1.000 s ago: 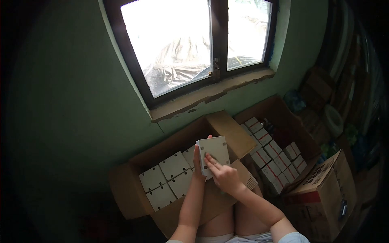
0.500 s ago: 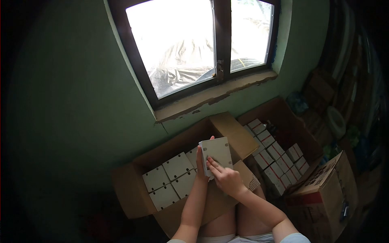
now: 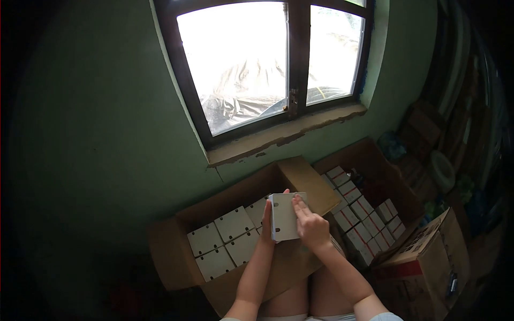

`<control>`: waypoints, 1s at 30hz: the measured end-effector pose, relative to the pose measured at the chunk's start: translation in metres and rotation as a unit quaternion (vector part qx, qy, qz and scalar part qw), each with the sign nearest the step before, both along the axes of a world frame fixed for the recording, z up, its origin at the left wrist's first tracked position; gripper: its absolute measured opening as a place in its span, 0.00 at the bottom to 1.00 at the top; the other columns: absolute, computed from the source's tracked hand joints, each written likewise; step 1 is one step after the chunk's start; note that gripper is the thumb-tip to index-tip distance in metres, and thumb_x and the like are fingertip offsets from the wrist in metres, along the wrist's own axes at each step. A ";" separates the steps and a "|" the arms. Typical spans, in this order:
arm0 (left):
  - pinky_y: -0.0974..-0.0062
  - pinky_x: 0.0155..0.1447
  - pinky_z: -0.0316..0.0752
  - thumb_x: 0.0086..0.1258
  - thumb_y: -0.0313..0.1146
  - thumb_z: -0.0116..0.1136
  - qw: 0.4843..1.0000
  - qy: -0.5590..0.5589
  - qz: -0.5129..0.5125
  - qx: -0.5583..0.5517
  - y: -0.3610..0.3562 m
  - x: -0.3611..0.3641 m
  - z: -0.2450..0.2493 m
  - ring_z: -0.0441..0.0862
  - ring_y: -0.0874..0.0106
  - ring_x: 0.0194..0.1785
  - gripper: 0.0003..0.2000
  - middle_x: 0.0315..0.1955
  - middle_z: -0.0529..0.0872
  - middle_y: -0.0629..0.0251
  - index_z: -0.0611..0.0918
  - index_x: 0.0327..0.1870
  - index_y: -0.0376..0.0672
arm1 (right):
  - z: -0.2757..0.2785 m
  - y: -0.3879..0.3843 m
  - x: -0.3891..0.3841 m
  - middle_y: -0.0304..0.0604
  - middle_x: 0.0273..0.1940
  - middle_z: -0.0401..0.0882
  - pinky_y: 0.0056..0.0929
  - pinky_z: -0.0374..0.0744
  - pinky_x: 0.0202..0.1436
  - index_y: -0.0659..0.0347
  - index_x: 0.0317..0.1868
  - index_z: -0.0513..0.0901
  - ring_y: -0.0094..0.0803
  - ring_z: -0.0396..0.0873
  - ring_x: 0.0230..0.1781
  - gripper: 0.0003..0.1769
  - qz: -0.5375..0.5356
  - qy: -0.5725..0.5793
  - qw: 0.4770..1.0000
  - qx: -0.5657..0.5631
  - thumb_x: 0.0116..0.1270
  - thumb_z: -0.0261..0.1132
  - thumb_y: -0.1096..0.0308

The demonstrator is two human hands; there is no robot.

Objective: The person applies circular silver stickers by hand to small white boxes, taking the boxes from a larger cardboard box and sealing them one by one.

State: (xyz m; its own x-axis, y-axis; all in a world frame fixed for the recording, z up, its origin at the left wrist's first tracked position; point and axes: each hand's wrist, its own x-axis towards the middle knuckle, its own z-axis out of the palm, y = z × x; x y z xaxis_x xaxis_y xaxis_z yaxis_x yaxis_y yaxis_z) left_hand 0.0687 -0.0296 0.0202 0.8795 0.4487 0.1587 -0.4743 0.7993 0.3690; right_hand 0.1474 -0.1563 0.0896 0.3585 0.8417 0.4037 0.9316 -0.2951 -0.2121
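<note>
Below the window [image 3: 298, 64], an open carton [image 3: 170, 251] — flat white boxes [image 3: 234, 223] sit inside it, side by side.

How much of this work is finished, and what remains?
Done, it seems: pale square blocks in rows inside the open carton.
In hand: a similar block, held in the left hand, the right hand on its face.
Left: perhaps this one, outside the rows; more, I cannot tell.
</note>
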 end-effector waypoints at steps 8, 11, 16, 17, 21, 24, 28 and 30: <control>0.63 0.70 0.75 0.78 0.65 0.42 0.997 0.013 -0.006 0.079 0.000 0.000 -0.003 0.77 0.64 0.67 0.42 0.68 0.74 0.56 0.53 0.82 0.42 | 0.000 -0.018 -0.016 0.35 0.73 0.72 0.34 0.87 0.33 0.54 0.73 0.73 0.37 0.87 0.28 0.34 0.060 0.010 0.998 0.014 0.63 0.59 0.72; 0.63 0.70 0.75 0.78 0.65 0.42 0.998 0.026 -0.001 0.055 0.000 0.000 -0.007 0.76 0.63 0.67 0.42 0.67 0.75 0.55 0.54 0.81 0.42 | 0.004 -0.008 -0.002 0.33 0.73 0.71 0.34 0.87 0.34 0.54 0.73 0.74 0.38 0.87 0.28 0.33 0.041 0.018 0.999 0.020 0.64 0.59 0.71; 0.63 0.71 0.73 0.77 0.65 0.44 0.999 0.004 -0.008 0.049 0.004 0.001 -0.007 0.75 0.64 0.69 0.42 0.70 0.73 0.55 0.55 0.81 0.42 | 0.005 -0.020 0.008 0.37 0.72 0.73 0.36 0.88 0.35 0.56 0.72 0.74 0.40 0.88 0.31 0.33 -0.037 0.010 0.999 -0.015 0.63 0.58 0.71; 0.63 0.71 0.73 0.77 0.65 0.44 0.999 0.002 -0.009 0.049 0.005 0.002 -0.009 0.75 0.64 0.69 0.42 0.70 0.73 0.55 0.55 0.81 0.42 | 0.002 -0.022 0.003 0.39 0.72 0.73 0.37 0.88 0.36 0.57 0.71 0.74 0.41 0.89 0.32 0.33 -0.039 0.005 0.998 -0.040 0.63 0.58 0.71; 0.63 0.71 0.73 0.78 0.64 0.44 0.998 0.021 -0.005 0.051 0.003 0.002 -0.010 0.76 0.64 0.68 0.41 0.70 0.73 0.55 0.56 0.81 0.42 | -0.003 -0.021 -0.001 0.42 0.73 0.71 0.39 0.88 0.41 0.55 0.73 0.72 0.44 0.88 0.38 0.35 0.012 0.055 0.998 -0.019 0.62 0.60 0.71; 0.62 0.71 0.74 0.78 0.64 0.43 0.999 0.026 0.001 0.042 0.004 0.000 -0.011 0.75 0.64 0.69 0.40 0.70 0.72 0.55 0.57 0.80 0.43 | 0.014 -0.013 0.002 0.42 0.73 0.71 0.39 0.87 0.40 0.56 0.73 0.72 0.45 0.88 0.36 0.35 -0.008 0.066 0.998 -0.021 0.62 0.60 0.72; 0.62 0.72 0.73 0.78 0.64 0.43 1.000 0.009 0.015 0.016 0.007 0.003 -0.011 0.75 0.64 0.69 0.40 0.70 0.73 0.55 0.59 0.80 0.42 | -0.004 -0.019 0.003 0.41 0.73 0.71 0.36 0.87 0.37 0.56 0.73 0.73 0.42 0.88 0.32 0.35 -0.046 0.014 0.998 -0.027 0.61 0.61 0.73; 0.61 0.71 0.73 0.78 0.64 0.44 0.997 0.041 0.041 0.040 0.011 0.008 -0.010 0.75 0.64 0.69 0.40 0.70 0.73 0.55 0.59 0.80 0.42 | -0.015 -0.028 -0.009 0.41 0.72 0.72 0.35 0.87 0.37 0.56 0.72 0.73 0.41 0.88 0.32 0.35 -0.018 0.015 0.999 -0.042 0.61 0.61 0.73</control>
State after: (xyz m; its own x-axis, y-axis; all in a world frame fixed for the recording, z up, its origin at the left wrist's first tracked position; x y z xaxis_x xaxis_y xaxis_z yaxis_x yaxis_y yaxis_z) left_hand 0.0766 -0.0182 0.0100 0.8517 0.5089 0.1255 -0.5026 0.7250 0.4709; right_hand 0.1386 -0.1845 0.0750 0.4011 0.8579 0.3212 0.9132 -0.3470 -0.2135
